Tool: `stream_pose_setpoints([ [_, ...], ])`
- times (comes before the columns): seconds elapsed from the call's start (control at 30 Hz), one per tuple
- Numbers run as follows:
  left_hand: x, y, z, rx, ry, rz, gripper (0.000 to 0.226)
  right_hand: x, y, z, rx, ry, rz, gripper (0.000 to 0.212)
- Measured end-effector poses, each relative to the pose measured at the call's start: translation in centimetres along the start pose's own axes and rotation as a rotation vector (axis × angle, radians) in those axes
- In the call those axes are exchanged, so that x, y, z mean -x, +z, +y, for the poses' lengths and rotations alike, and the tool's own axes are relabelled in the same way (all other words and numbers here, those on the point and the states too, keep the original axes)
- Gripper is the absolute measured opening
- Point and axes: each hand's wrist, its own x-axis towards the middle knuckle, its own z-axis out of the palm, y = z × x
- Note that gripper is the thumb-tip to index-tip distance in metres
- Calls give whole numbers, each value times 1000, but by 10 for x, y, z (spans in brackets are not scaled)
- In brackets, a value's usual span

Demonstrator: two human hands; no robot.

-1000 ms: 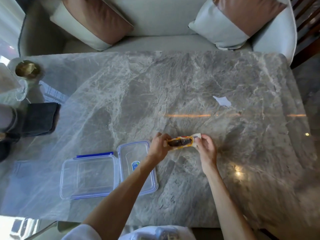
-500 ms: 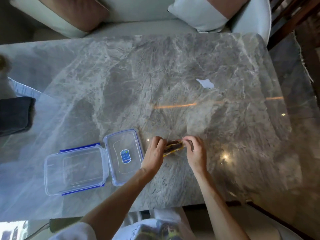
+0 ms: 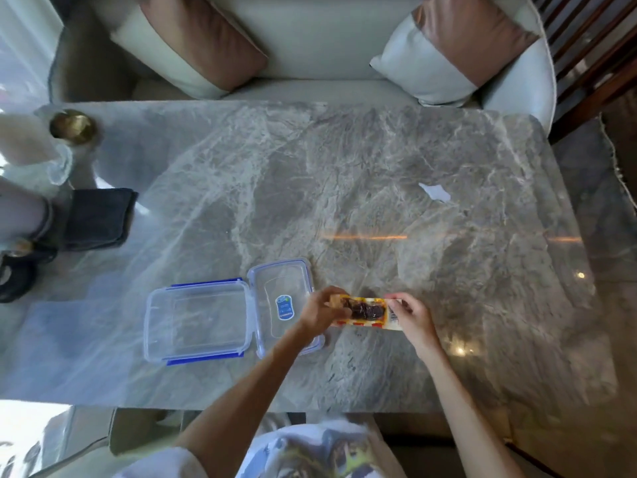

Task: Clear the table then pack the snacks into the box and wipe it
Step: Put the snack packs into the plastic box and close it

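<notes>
Now both my hands pinch the snack point(image 3: 366, 311), left hand point(image 3: 319, 312) and right hand point(image 3: 412, 317) at its ends, long axis crosswise, box point(image 3: 196, 322) just left, nearer the left.

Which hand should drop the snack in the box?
Probably the left hand: it grips the yellow snack packet on the side nearest the empty clear plastic box. The right hand is farther away.

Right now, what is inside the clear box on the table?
Nothing shows inside the box; the marble shows through its clear bottom. Its lid lies open beside it, partly covered by the left hand. The snack is held outside it by both hands.
</notes>
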Motion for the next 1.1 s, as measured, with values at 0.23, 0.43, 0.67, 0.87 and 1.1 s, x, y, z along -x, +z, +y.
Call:
stream_pose_setpoints([
  [0.23, 84, -89, -8, 382, -49, 224, 35, 30, 92, -78, -157, 31, -270, 15],
  [0.43, 145, -184, -26, 385, 6, 442, 44, 65, 191, -124, -132, 87, -501, 19],
  [0.67, 147, -250, -47, 212, -83, 525, 53, 94, 280, -127, 123, -15, -307, 13],
  [0.87, 117, -252, -58, 55, -211, 419, 53, 99, 312, -107, 308, 228, -204, 31],
  [1.1, 110, -259, -62, -79, -260, 295, 54, 102, 319, -113, 393, 360, -252, 49],
])
